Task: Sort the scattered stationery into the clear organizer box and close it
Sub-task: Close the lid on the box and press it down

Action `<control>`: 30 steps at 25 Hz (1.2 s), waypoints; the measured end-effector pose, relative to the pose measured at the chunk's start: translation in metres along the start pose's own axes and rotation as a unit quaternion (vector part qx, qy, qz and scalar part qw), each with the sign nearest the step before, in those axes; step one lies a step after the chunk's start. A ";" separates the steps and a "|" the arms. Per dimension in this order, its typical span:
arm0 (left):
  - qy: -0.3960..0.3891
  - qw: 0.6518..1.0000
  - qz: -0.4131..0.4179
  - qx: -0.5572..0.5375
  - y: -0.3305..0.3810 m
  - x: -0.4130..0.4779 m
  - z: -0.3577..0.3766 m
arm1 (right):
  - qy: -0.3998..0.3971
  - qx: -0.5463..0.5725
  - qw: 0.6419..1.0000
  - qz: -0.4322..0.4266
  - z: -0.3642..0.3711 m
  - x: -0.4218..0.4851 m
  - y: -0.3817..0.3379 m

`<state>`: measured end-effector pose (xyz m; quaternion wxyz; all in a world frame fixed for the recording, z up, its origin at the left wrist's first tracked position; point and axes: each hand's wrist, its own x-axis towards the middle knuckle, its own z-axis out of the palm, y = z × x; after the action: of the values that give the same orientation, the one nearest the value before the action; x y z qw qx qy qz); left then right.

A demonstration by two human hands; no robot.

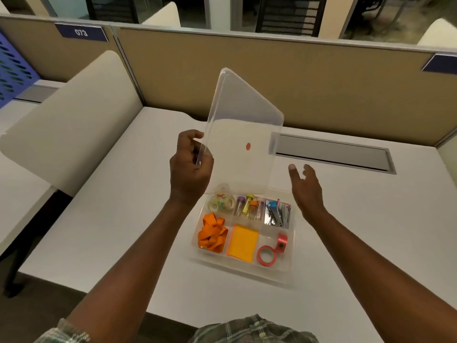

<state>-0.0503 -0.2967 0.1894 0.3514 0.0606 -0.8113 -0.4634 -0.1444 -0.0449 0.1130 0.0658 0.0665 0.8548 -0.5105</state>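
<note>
A person's two bare arms reached over a white desk (111, 243) toward a clear organizer box (284, 267) that sat open near the desk's middle. The left hand (190, 167) held the box's clear lid (243, 134) upright above the box, its fingers (188, 137) and thumb pinching the lid's left edge. A small red dot (248, 146) showed on the lid. The right hand (305, 184) hovered just right of the lid, touching nothing, its fingers loosely spread and slightly curled.

The box's six compartments were filled. The far row held clear tape rolls (222, 202) at left, small coloured tubes (248, 206) in the middle and metal clips (278, 214) at right. The near row held a tangled orange ribbon (212, 232) at left, an orange pad of sticky notes (242, 242) in the middle and two pink tape rolls (270, 251) at right.

A tan partition (296, 78) stood behind the desk.
</note>
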 end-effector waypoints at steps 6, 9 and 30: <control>-0.081 0.965 -0.191 -0.161 -0.035 -0.033 0.011 | -0.006 0.175 0.979 0.105 -0.026 -0.005 0.026; -0.098 0.964 -0.238 -0.069 -0.071 -0.063 0.014 | 0.035 0.138 0.982 0.121 -0.020 -0.027 0.054; -0.134 0.884 -0.404 0.193 -0.145 -0.110 0.033 | 0.039 -0.081 0.986 0.142 0.034 -0.037 0.120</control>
<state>-0.0218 -0.3086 0.0071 0.0030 0.3876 -0.8290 -0.4032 -0.0851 -0.0205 0.0003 0.1095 0.2017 0.8770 -0.4222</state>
